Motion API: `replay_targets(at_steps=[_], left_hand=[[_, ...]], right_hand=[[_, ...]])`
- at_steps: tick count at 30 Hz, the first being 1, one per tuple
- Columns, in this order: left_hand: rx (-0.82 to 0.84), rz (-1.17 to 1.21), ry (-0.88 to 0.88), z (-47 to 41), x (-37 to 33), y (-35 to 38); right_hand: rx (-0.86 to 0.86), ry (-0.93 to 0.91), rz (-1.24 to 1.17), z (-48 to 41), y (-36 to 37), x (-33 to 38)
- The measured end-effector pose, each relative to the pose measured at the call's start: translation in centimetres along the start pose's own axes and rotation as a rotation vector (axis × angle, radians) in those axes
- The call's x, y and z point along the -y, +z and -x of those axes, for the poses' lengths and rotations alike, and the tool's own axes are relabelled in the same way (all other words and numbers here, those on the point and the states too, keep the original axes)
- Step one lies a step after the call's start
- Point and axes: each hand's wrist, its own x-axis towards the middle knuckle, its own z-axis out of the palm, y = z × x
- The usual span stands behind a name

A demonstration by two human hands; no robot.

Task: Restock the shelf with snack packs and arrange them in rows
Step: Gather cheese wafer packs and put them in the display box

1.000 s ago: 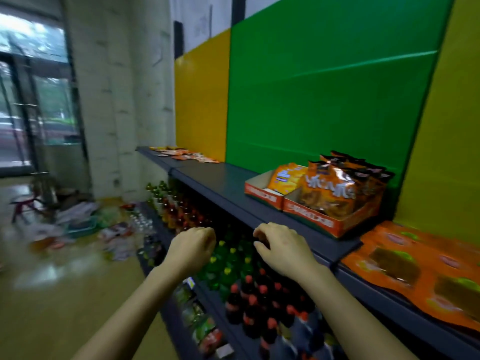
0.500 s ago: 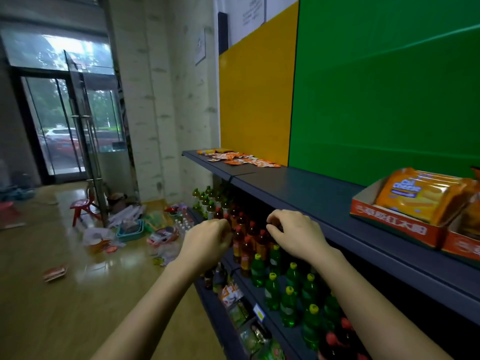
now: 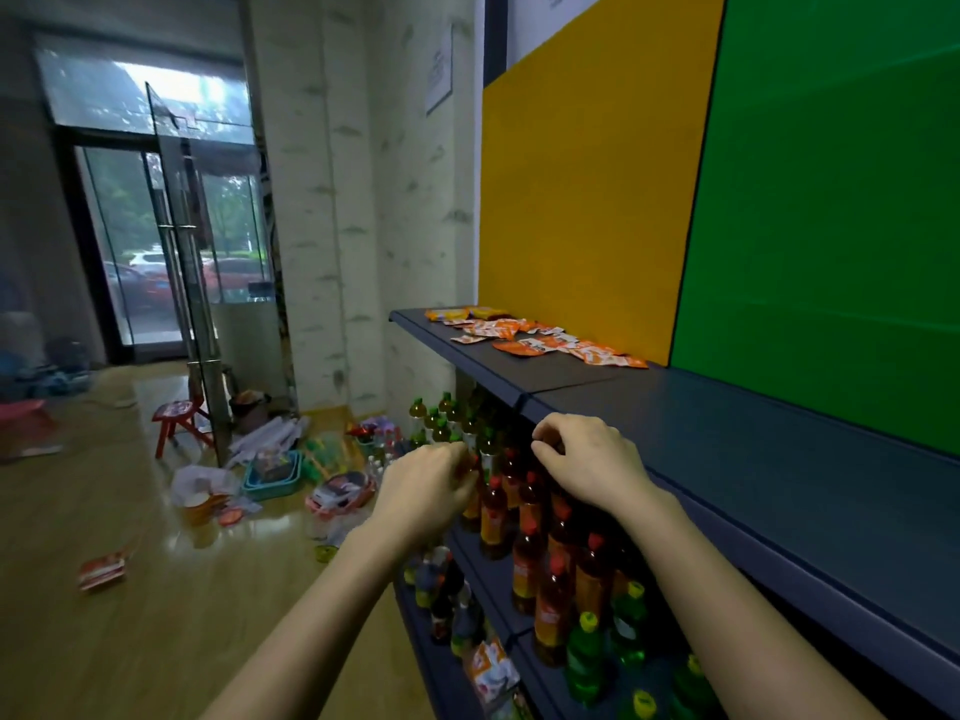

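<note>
Several small orange and white snack packs point(image 3: 537, 339) lie scattered flat at the far end of the dark blue top shelf point(image 3: 753, 449), in front of the yellow wall panel. My left hand point(image 3: 431, 491) is held up off the shelf's front edge with its fingers curled into a loose fist, and I see nothing in it. Just over the shelf's front lip, my right hand point(image 3: 589, 465) has its fingers curled too and holds nothing. Both hands are well short of the packs.
Rows of drink bottles point(image 3: 524, 532) with red and green caps fill the lower shelves below my hands. On the wooden floor to the left lie bags, a teal basket point(image 3: 272, 475), a red stool point(image 3: 176, 418) and a loose red pack point(image 3: 101, 569). A glass door stands at the far left.
The view has swung left along the shelf. The boxed snacks on the right have left the frame and the scattered packs at the far end are closer. Both hands keep the same curled pose.
</note>
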Motion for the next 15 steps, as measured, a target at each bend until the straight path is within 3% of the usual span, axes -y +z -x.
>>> replay_targets(at_steps=[15], left_hand=[[-0.059,0.059,-0.055,-19.2,18.0,7.9]], right_hand=[[0.028,0.075,0.007,-26.2,8.8,1.6]])
